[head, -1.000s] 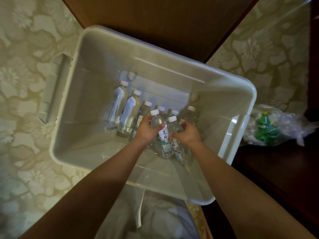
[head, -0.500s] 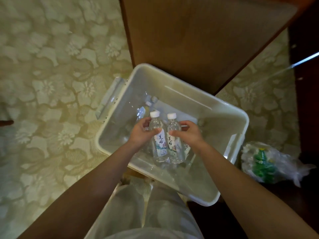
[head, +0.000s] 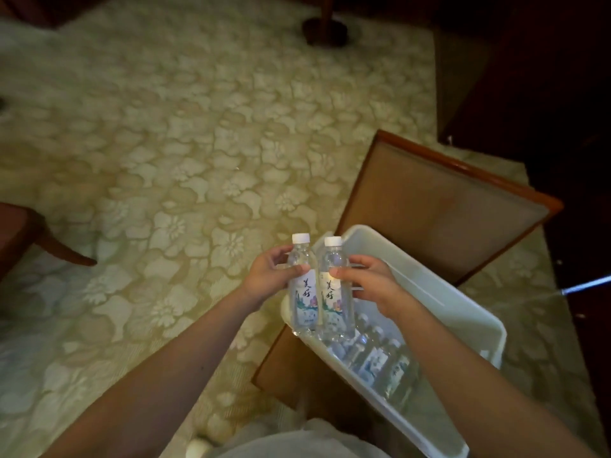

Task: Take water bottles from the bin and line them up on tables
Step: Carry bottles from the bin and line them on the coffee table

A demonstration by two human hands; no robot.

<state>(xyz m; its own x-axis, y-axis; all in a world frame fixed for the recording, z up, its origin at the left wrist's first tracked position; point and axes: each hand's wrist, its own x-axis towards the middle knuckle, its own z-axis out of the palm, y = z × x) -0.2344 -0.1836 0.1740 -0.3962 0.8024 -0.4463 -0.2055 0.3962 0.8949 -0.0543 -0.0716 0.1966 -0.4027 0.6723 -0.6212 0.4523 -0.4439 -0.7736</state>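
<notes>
Two clear water bottles with white caps and printed labels stand upright side by side in the air, over the left rim of the bin. My left hand (head: 269, 276) grips the left bottle (head: 301, 292) round its upper body. My right hand (head: 367, 280) grips the right bottle (head: 333, 295) the same way. The white plastic bin (head: 463, 312) sits on a wooden chair seat at the lower right. Several more bottles (head: 377, 358) lie inside it, below the two held ones.
The wooden chair (head: 439, 206) under the bin has a padded back rising behind it. Floral carpet (head: 165, 143) covers the floor to the left and ahead. A chair leg (head: 66, 252) shows at far left and a dark round stand base (head: 325, 29) at the top.
Both hands have lifted the two bottles up out of the bin, clear of its rim. My view has swung left, so the bin now lies at the lower right.
</notes>
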